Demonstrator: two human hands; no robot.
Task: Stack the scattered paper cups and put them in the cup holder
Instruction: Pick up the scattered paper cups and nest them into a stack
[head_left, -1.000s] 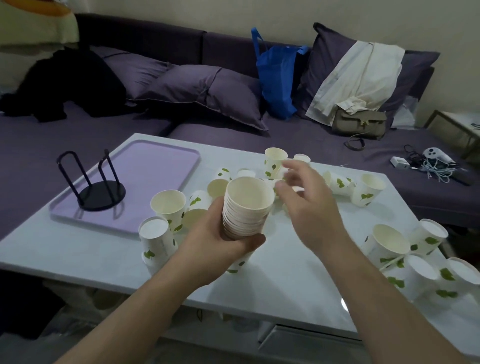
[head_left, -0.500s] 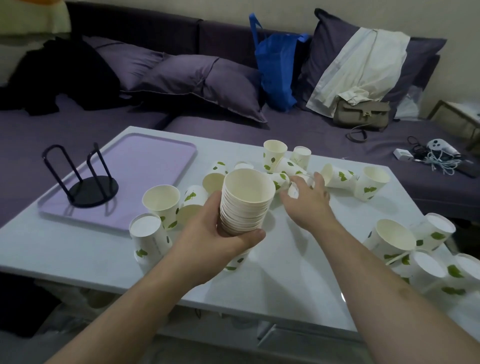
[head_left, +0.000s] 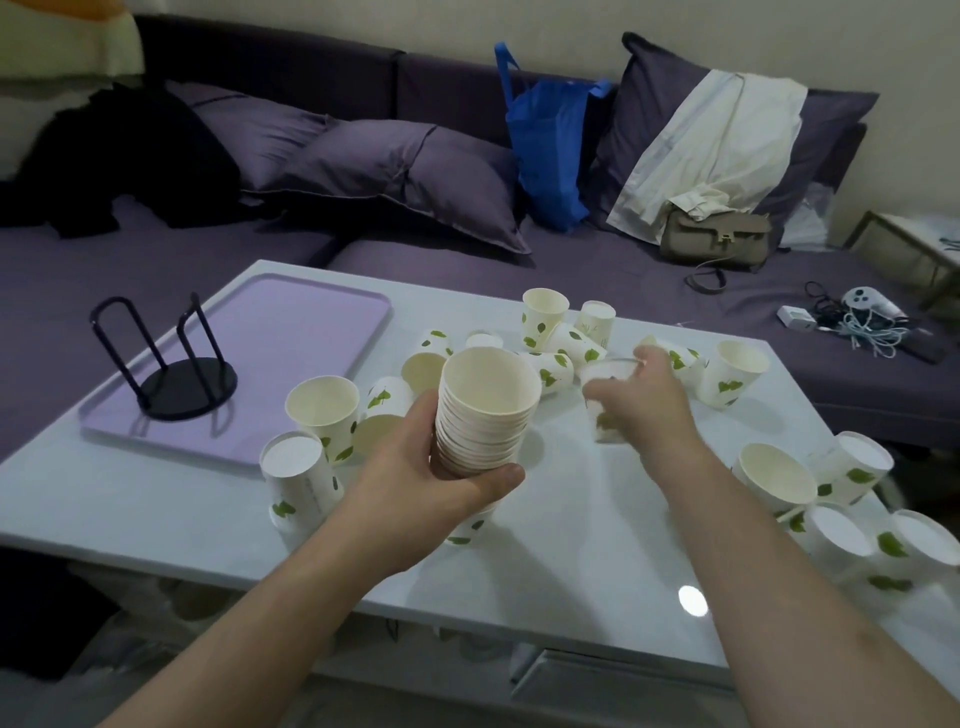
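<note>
My left hand (head_left: 415, 467) grips a tall stack of nested paper cups (head_left: 485, 410) upright above the white table (head_left: 571, 561). To the right of the stack, my right hand (head_left: 644, 405) holds a single white cup with green leaves (head_left: 605, 395), lifted off the table and blurred. Several loose cups lie scattered: a group behind the stack (head_left: 545, 317), a group at the left (head_left: 322, 410), and a cluster at the right edge (head_left: 779, 478). The black wire cup holder (head_left: 171, 364) stands empty on the lilac tray (head_left: 311, 322) at the left.
A purple sofa (head_left: 363, 260) runs behind the table with cushions, a blue bag (head_left: 548, 140), a tan handbag (head_left: 717, 236) and cables (head_left: 862, 322). Dark clothes (head_left: 119, 161) lie on the sofa's left. A small side table (head_left: 924, 249) stands at far right.
My right hand reached to the loose cups behind the stack, took hold of one cup and has lifted it off the table. The left hand kept the stack steady.
</note>
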